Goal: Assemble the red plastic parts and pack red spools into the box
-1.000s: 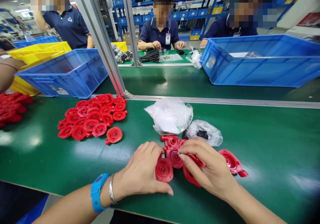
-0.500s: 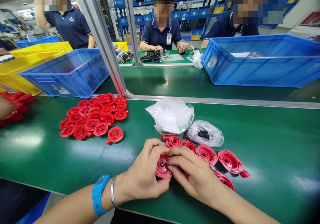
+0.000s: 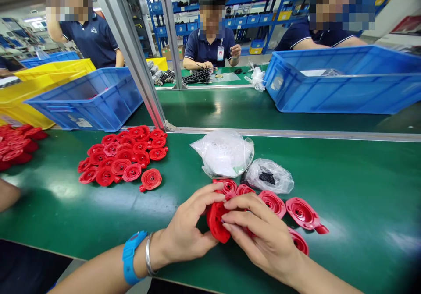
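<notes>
My left hand (image 3: 190, 226) grips a red round plastic part (image 3: 217, 221) by its edge, between thumb and fingers. The part is tilted, almost on edge, with its face turned to the right. My right hand (image 3: 263, 232) is closed against that face, its fingertips pinched at the middle; any small piece between them is hidden. Close beyond and beside my hands lie several similar red parts, one of them a dished part (image 3: 302, 214) with a short spout. Past these sit a clear bag of small white pieces (image 3: 226, 154) and a clear bag with black pieces (image 3: 268, 178).
A cluster of red parts (image 3: 121, 156) lies left on the green table (image 3: 98, 219), with another pile (image 3: 16, 147) farther left. Blue bins (image 3: 82, 103) and a metal post (image 3: 131, 53) stand behind. A co-worker's hand (image 3: 8, 195) shows at left; other people work opposite.
The red part in my hands has turned from facing up to standing nearly on edge. At the left, a co-worker's hand has moved from the red pile toward the table's near side.
</notes>
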Demonstrator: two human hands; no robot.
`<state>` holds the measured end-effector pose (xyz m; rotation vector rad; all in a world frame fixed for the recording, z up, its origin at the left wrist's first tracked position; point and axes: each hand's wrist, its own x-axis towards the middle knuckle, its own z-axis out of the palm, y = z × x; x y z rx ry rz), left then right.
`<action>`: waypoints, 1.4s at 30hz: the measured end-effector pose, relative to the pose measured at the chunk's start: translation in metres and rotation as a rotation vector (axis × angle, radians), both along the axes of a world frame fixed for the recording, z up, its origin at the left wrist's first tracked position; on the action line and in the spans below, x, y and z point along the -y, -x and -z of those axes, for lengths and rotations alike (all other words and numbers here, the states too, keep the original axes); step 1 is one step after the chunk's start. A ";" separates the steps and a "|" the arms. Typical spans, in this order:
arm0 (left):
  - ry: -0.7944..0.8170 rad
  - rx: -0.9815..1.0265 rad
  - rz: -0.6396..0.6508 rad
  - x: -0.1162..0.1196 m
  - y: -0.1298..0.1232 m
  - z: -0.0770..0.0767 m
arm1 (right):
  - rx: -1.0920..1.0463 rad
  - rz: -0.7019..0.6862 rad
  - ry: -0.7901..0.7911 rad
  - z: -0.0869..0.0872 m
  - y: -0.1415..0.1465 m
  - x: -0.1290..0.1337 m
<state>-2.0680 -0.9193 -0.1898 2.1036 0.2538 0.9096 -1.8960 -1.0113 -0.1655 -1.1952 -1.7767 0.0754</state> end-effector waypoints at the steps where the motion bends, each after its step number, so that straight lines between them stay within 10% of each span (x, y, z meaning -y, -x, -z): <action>1: -0.011 0.000 0.004 0.000 0.000 0.001 | -0.001 0.003 -0.004 0.000 0.000 0.000; 17: -0.093 0.026 0.038 0.002 -0.001 0.005 | -0.006 -0.027 0.058 -0.001 0.002 0.003; 29: 0.724 -0.076 0.050 0.007 -0.004 -0.006 | 0.016 -0.022 0.035 -0.011 -0.012 0.006; 42: 0.763 -0.099 0.084 0.011 -0.004 -0.002 | 0.024 -0.102 0.130 -0.013 0.000 0.001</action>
